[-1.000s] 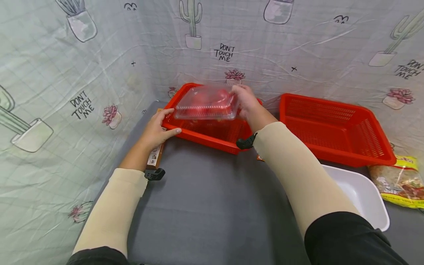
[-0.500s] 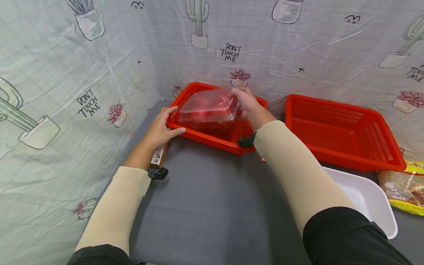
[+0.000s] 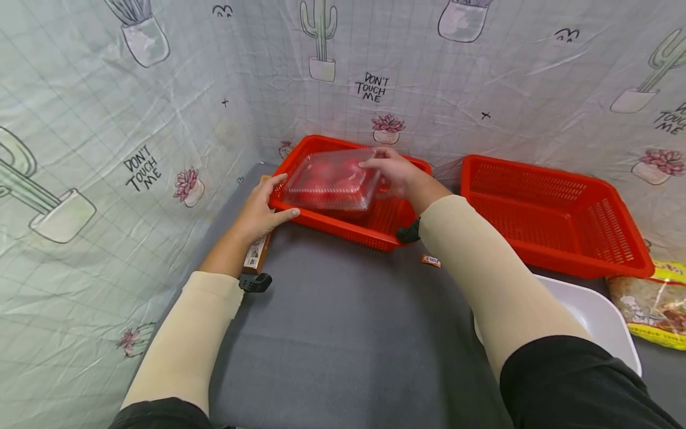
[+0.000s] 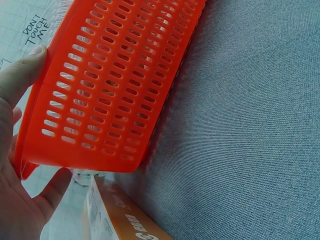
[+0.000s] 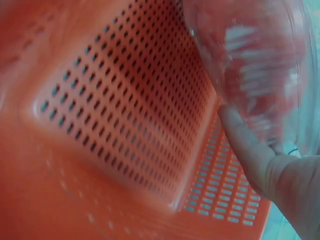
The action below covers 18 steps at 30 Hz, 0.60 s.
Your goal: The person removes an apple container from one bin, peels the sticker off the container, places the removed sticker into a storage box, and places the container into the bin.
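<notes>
A clear plastic clamshell box (image 3: 329, 179) with several round red items, perhaps tomatoes, sits tilted inside the left red basket (image 3: 343, 228). My right hand (image 3: 399, 173) grips the box's right end, fingers on top of the lid. In the right wrist view, the thumb lies against the side of the box (image 5: 250, 65), above the perforated basket floor (image 5: 140, 100). My left hand (image 3: 259, 208) holds the basket's near left corner. Its thumb and fingers lie around the rim in the left wrist view, where the basket's outer wall (image 4: 110, 75) shows.
A second red basket (image 3: 557, 262) stands to the right. In front of it is a white tray (image 3: 600, 316), partly behind my right arm. A food bag (image 3: 651, 304) lies far right. A brown box (image 3: 257, 253) lies by the left basket, a small orange packet (image 3: 431, 260) on the grey table.
My right hand has lowered the box into the left basket, bringing it slightly nearer. My left hand stays at the basket corner. The orange packet shows more fully.
</notes>
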Available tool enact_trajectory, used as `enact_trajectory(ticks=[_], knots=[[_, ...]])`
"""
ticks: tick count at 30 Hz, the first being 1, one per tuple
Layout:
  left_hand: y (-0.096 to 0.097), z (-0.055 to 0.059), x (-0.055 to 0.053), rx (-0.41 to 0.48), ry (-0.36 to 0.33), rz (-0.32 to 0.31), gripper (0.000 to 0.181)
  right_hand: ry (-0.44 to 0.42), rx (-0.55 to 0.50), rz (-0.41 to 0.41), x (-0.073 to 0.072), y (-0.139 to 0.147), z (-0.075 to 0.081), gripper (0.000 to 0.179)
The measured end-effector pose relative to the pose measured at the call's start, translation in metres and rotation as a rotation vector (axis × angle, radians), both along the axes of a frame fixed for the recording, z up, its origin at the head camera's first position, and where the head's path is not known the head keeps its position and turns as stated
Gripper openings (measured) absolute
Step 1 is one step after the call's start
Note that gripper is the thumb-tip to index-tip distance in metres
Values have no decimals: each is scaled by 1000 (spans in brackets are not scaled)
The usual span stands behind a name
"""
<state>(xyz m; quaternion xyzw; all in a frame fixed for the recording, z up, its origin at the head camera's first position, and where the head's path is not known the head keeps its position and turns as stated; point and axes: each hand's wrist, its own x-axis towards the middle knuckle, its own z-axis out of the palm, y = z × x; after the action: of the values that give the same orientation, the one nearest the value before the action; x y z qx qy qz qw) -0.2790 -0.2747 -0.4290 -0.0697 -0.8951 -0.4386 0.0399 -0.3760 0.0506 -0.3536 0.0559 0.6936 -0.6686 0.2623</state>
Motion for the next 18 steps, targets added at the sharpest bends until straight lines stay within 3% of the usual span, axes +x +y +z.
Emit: enact_trajectory(ticks=[6,18], knots=[[-1,-2,0,6,-9,7,91,-12,10,71,-3,3,-2,75],[-1,0,3,14,16,-10,88,-58,81,135,-7,3,-4,70]])
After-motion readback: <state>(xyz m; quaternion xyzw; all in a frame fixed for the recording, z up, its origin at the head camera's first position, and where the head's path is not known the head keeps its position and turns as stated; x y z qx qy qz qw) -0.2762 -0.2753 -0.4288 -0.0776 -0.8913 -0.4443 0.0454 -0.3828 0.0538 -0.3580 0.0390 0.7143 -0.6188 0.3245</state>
